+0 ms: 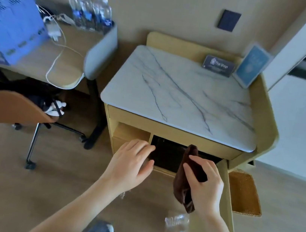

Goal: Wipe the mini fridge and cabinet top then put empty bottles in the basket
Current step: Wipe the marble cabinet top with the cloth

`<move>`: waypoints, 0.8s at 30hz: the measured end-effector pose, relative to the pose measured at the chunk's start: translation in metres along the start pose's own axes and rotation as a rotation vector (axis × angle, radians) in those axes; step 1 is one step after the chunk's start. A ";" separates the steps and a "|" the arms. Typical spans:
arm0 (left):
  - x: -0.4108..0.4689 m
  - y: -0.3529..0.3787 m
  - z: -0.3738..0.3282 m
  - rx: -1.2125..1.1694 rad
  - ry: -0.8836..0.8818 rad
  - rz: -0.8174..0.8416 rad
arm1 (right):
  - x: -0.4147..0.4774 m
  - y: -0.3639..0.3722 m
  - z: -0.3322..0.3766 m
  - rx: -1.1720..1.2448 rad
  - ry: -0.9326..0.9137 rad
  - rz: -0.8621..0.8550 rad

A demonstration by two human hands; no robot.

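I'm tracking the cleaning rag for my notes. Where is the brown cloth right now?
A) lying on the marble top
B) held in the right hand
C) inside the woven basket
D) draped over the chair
B: the right hand pinches the brown cloth, which hangs down in front of the open cabinet.

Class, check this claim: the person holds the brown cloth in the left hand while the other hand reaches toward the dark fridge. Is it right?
No. The head view shows the brown cloth held in the right hand; the left hand reaches toward the dark fridge.
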State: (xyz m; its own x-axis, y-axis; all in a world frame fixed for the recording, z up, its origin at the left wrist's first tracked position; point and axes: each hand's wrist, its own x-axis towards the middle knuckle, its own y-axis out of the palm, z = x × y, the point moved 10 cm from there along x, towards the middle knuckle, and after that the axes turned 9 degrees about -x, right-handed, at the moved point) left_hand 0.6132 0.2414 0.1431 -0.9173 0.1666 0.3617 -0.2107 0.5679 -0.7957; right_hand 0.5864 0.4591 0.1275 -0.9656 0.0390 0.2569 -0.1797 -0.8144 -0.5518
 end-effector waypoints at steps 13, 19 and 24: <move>-0.026 0.018 0.014 0.053 -0.191 0.014 | -0.010 0.004 -0.035 0.172 0.159 0.096; -0.041 0.010 0.030 0.034 -0.286 -0.035 | 0.000 0.022 -0.032 0.122 0.110 0.155; -0.049 -0.010 0.072 0.041 -0.314 -0.041 | 0.017 0.060 -0.019 0.154 0.142 0.169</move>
State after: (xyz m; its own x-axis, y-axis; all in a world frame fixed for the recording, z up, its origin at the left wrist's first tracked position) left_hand 0.6357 0.1697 0.0982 -0.9659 -0.1163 0.2315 -0.2573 0.5353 -0.8046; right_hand 0.5561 0.4221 0.0832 -0.9981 -0.0333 0.0511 0.0069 -0.8942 -0.4475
